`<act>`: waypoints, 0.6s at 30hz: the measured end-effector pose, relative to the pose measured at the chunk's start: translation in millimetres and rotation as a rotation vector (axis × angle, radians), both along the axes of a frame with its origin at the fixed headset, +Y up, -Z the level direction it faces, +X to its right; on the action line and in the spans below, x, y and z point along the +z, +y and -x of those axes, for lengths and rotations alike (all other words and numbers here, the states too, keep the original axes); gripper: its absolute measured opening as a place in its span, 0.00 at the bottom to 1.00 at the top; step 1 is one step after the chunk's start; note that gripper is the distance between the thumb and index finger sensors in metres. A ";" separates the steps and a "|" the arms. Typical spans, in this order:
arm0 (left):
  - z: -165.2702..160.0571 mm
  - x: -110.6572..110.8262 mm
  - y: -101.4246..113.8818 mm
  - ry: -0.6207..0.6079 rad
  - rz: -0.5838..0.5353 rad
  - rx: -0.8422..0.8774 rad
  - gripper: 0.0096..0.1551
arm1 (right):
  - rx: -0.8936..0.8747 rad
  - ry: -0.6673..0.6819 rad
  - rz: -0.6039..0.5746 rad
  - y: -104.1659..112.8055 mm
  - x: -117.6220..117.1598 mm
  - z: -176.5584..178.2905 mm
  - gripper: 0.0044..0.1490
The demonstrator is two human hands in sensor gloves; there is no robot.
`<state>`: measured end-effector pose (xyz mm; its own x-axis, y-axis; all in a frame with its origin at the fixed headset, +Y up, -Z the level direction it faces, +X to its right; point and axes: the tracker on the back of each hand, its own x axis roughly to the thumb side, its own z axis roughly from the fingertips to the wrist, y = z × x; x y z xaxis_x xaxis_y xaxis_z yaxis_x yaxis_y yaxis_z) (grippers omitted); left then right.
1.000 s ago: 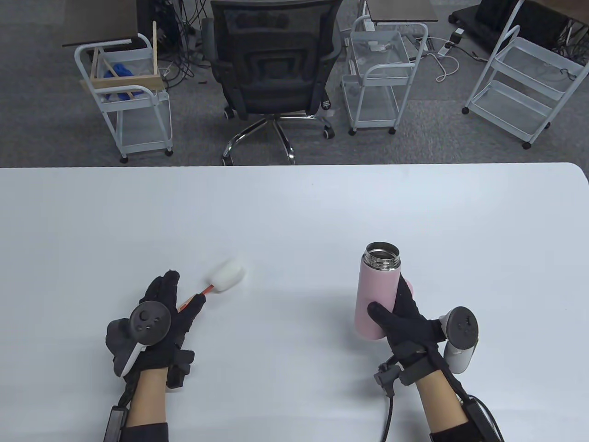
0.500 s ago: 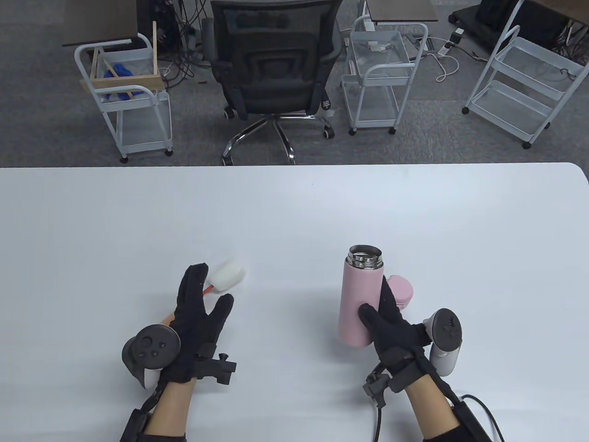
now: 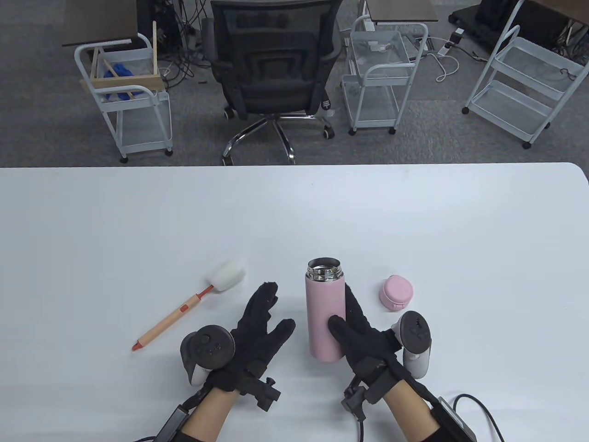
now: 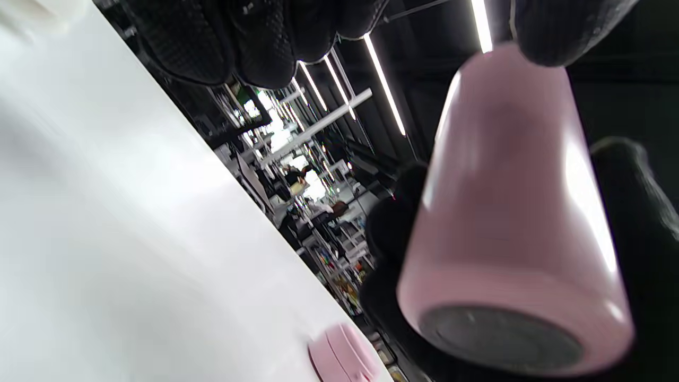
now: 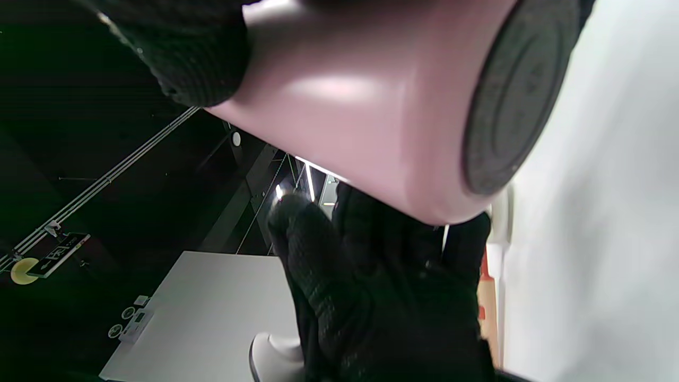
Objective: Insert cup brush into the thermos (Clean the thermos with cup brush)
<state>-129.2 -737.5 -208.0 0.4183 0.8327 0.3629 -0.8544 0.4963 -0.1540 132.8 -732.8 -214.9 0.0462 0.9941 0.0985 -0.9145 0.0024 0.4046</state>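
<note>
Thermos (image 3: 325, 312), pink and lidless with its steel mouth showing, sits in the grip of the right hand (image 3: 368, 343), thumb across the front (the wrist views show its dark base clear of the white table (image 3: 294, 212)). Left hand (image 3: 253, 340) hangs just beside it with fingers spread, holding nothing. Cup brush (image 3: 184, 311) lies flat on the table to the left, white sponge head pointing away. Pink lid (image 3: 396, 293) rests right of the thermos.

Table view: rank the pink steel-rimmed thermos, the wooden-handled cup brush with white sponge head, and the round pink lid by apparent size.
1. Wooden-handled cup brush is longest, though thin.
2. Pink steel-rimmed thermos is nearly as long and much bulkier; it is lifted towards the camera, so these two are uncertain.
3. Round pink lid is clearly smallest.
</note>
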 end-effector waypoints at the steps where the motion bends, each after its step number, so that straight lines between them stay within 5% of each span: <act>1: -2.2 0.5 -0.5 -0.022 0.009 0.006 0.50 | -0.007 0.011 0.004 0.4 1.2 2.7 0.36; 11: -9.2 1.6 -1.9 -0.169 0.061 0.088 0.34 | -0.016 0.091 -0.007 0.7 9.3 18.8 0.29; 18: -9.5 3.7 -2.4 -0.177 0.082 0.095 0.51 | 0.100 0.068 -0.101 6.1 12.7 23.5 0.25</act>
<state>-119.6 -739.9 -204.3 0.2728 0.8951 0.3527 -0.8527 0.3948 -0.3423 109.3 -726.7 -202.2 -0.0422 0.9792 0.1985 -0.8786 -0.1310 0.4593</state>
